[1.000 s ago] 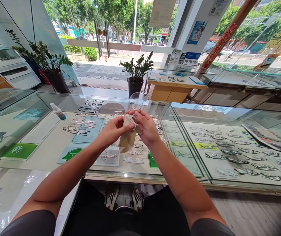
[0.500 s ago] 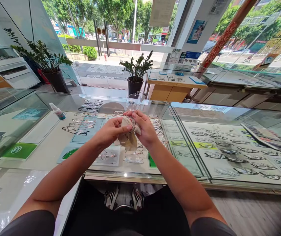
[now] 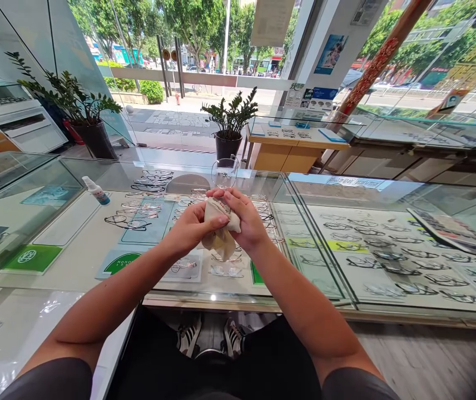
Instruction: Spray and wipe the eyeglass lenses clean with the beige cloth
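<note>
A beige cloth (image 3: pixel 218 214) is bunched between my two hands above the glass counter. My left hand (image 3: pixel 192 222) is closed on it, thumb pressed across the front. My right hand (image 3: pixel 248 219) wraps the cloth from the other side, with its fingers curled over the far edge. Just beyond the fingertips sticks up a thin-rimmed round lens of a pair of glasses (image 3: pixel 224 172); the cloth and fingers hide the remainder. A loose end of cloth hangs below the hands.
The glass display counter (image 3: pixel 213 298) holds rows of eyeglasses (image 3: pixel 127 222). A spray bottle (image 3: pixel 96 190) stands at the left, and a magazine (image 3: pixel 450 230) lies on the right. Beyond the counter are a potted plant (image 3: pixel 228 147) and a wooden table (image 3: pixel 279 158).
The thumb of my left hand has slid slightly right over the cloth, and the cloth's folds and hanging end have shifted. The lens is still up beyond the fingers.
</note>
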Motion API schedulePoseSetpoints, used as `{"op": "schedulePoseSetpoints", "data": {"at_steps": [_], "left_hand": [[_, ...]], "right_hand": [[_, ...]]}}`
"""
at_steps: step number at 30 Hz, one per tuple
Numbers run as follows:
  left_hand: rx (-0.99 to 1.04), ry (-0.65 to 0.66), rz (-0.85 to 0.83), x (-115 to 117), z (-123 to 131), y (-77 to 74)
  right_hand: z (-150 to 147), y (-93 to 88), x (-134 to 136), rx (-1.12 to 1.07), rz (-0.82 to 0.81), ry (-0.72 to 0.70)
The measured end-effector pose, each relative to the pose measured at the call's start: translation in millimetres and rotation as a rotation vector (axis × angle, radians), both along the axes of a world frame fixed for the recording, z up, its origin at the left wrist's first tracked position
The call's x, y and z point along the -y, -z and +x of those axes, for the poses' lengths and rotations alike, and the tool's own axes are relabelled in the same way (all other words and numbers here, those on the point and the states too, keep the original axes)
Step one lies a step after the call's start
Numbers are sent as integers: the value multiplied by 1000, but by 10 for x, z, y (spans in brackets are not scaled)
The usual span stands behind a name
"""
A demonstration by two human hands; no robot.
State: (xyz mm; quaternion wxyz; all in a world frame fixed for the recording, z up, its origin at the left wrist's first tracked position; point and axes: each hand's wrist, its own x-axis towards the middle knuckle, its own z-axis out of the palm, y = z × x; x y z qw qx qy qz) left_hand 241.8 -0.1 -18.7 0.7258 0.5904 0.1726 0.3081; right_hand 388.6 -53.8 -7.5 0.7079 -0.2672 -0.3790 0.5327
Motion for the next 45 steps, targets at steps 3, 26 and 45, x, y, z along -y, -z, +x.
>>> {"op": "schedulePoseSetpoints", "data": {"at_steps": [3,26,45], "left_hand": [[19,-7,16,13,0,-8],[294,-283,338,-65,457,-816],[329,-233,408,-85,517,-1113]], "right_hand": [[-8,8,-1,-1,2,-12],[86,-811,-104,370,337,335],[-46,-1034,-81,241,401,430]]}}
